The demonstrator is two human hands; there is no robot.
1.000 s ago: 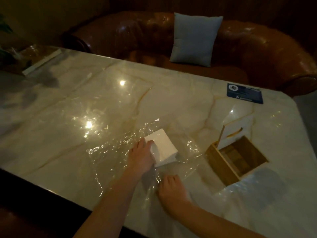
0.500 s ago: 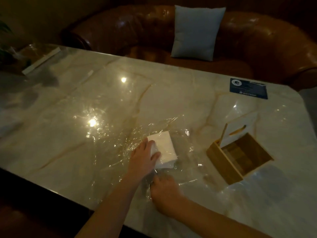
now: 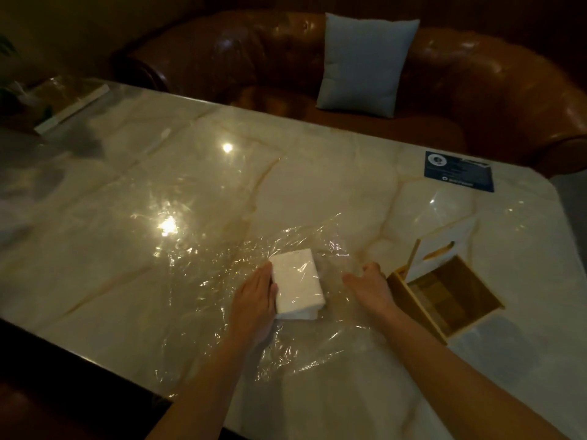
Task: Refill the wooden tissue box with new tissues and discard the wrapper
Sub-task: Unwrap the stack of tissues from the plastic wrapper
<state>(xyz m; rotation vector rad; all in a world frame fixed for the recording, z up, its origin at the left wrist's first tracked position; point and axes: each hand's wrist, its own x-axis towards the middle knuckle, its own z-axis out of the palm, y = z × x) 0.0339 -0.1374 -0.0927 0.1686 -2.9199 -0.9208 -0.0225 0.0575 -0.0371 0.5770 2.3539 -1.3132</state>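
Note:
A white stack of tissues point(image 3: 298, 285) lies on a spread sheet of clear plastic wrapper point(image 3: 222, 268) in the middle of the marble table point(image 3: 127, 217). My left hand point(image 3: 255, 296) rests flat against the stack's left side. My right hand point(image 3: 370, 287) hovers with fingers spread over the wrapper to the right of the stack, a little apart from it. The wooden tissue box point(image 3: 444, 303) stands empty just right of my right hand. Its light lid point(image 3: 443, 249) leans upright at the box's far side.
A dark blue card point(image 3: 459, 171) lies near the table's far right corner. A brown leather sofa point(image 3: 476, 90) with a pale cushion point(image 3: 365, 63) runs behind the table. A book-like object point(image 3: 71, 103) sits at the far left.
My right hand has moved from the near side of the tissues to their right, beside the box. The left hand stays on the stack, which has turned slightly.

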